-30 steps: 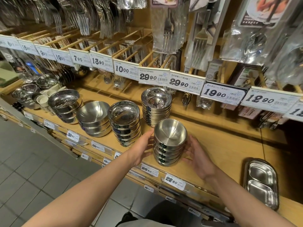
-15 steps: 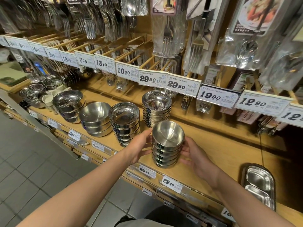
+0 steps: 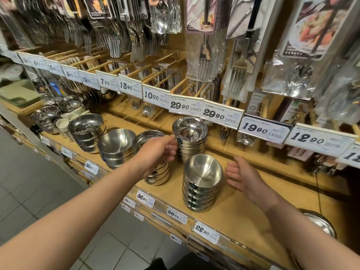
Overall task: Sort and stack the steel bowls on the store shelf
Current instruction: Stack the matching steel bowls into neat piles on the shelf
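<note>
My right hand (image 3: 244,177) hangs just beside the front stack of small steel bowls (image 3: 201,184), palm turned toward it, fingers straight and slightly apart, not touching the metal as far as I can see. That stack stands upright near the front edge of the wooden shelf (image 3: 239,207), above the price tag reading 22.90 (image 3: 204,229).

My left hand (image 3: 158,152) reaches farther in, over the stack of wider bowls (image 3: 155,172) to the left, and its fingertips (image 3: 173,148) are at the side of the back stack of shallow bowls (image 3: 190,141). The fingers look loosely curled (the hand is blurred, so I cannot tell whether they actually grip the rim or only brush it).

The back stack sits behind the front one, close but apart from it, under the tag reading 29.90 (image 3: 180,105).

Farther left along the shelf come a stack of deep round bowls (image 3: 116,147) and then a taller stack with straight sides (image 3: 86,131), with small white cups (image 3: 63,123) just beyond it. At the right edge, below my forearm, part of a steel tray (image 3: 319,224) shows. Packaged forks (image 3: 203,55) hang from hooks above the row of tags.
</note>
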